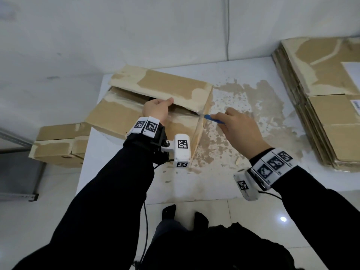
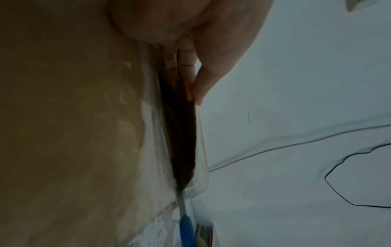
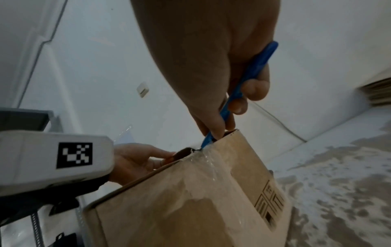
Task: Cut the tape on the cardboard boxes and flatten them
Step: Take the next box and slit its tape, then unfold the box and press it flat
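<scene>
Cardboard box (image 1: 148, 106) sits on the white desk (image 1: 224, 182); from the head view the left hand (image 1: 156, 110) grips its far flap while the right hand (image 1: 239, 129) holds a blue cutter (image 1: 213, 119) at the right-end seam. Left wrist: fingers (image 2: 198, 80) hook the flap edge. Right wrist: fingers (image 3: 253, 90) curl round the cutter, its tip in the clear tape (image 3: 208, 158).

The cardboard box (image 1: 155, 106) I work on is brown and scuffed pale. It sits at the counter's (image 1: 224, 182) far left corner and overhangs the left edge. Its top seam gapes dark, the far flap lifted. Clear tape (image 3: 208, 160) still bridges the seam's right end and runs down the side. A stack of flattened boxes (image 1: 321, 98) lies at the counter's right edge.
</scene>
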